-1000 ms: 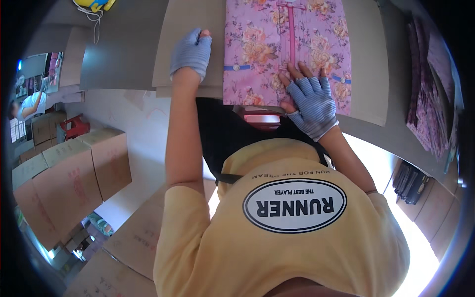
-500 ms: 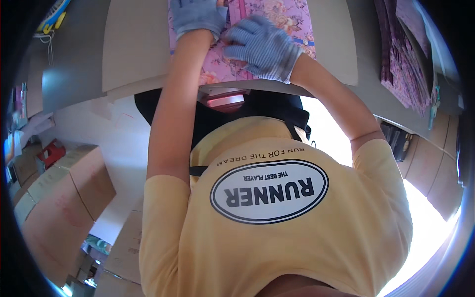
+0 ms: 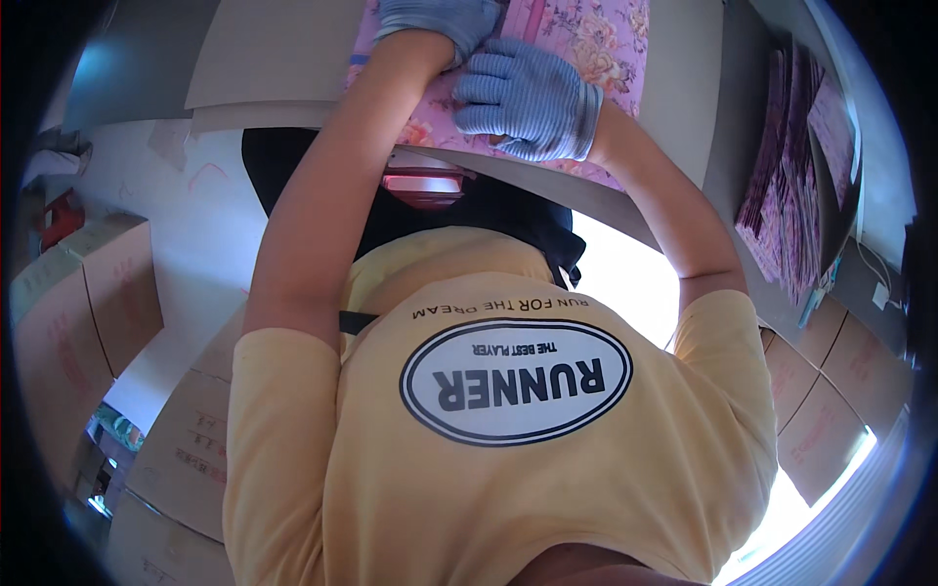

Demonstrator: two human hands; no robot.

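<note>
Both of my hands wear blue-and-white striped knit gloves and are over a pink flower-printed piece (image 3: 596,49) on the worktable; it looks like flat paper or card, with a darker pink band along it. My right hand (image 3: 528,103) lies on its near part, back of the hand up, fingers stretched to the left and slightly bent. My left hand (image 3: 440,24) rests farther off at the upper edge, where the picture cuts away most of its fingers. Beneath the piece is a grey-beige board (image 3: 264,63), its near edge close to my body.
A bundle of purple flower-printed folded pieces (image 3: 787,176) is at the table's right. Cardboard boxes (image 3: 122,293) stand at the left, with more boxes (image 3: 821,439) low at the right. Below the table edge a red shiny object (image 3: 423,184) shows against black cloth.
The view has shifted, so the table and boxes sit differently in it. My right hand has moved nearer the piece's near edge. The piece now overhangs the board's near edge at the right.
</note>
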